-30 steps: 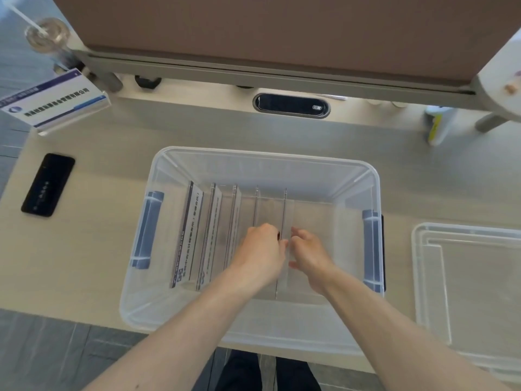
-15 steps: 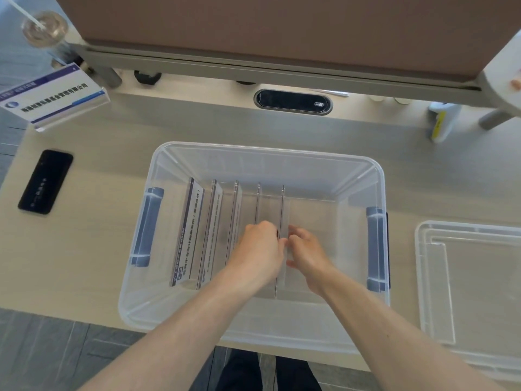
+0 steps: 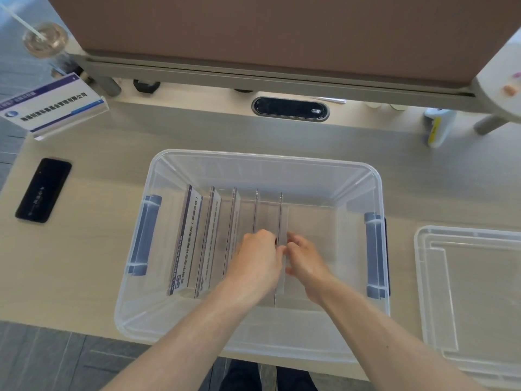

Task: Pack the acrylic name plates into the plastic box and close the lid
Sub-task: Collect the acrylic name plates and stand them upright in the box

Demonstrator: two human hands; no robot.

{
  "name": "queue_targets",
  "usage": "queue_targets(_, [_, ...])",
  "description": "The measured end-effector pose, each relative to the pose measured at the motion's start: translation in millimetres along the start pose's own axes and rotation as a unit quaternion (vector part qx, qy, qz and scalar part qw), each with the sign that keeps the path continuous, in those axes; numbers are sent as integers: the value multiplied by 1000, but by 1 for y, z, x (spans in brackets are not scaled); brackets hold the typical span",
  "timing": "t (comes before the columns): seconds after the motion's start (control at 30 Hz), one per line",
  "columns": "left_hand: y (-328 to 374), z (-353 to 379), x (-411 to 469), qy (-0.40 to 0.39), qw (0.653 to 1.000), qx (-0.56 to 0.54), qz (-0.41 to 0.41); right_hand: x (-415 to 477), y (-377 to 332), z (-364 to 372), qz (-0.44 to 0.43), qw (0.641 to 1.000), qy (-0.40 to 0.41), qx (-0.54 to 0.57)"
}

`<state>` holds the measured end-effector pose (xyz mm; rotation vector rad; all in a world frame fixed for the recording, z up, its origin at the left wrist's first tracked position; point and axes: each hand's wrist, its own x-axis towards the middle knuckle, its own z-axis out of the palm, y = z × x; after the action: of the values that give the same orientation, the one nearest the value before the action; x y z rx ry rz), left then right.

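Reaching into the clear rectangular plastic box [image 3: 248,331], the left hand [image 3: 258,263] and right hand [image 3: 306,262] pinch the rightmost of five upright clear acrylic name plates [image 3: 279,221] from either side. Right of the box lies its clear plastic lid [image 3: 473,294], well apart. Left of the box rests a black phone [image 3: 43,189]; beyond it, one more printed acrylic name plate [image 3: 53,104].
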<state>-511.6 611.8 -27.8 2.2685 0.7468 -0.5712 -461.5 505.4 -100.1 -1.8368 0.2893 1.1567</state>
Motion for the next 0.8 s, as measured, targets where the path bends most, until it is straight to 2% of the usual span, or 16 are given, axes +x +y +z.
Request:
queue_targets(0.6, [-2,8,2,21,1000,15,-4,-5,-2,-2,-2,1000,-13,-10])
queue_targets(0.8, [17,-21,-15,48,998,29,13,-42,-29,-13,-18,1000,-4,12])
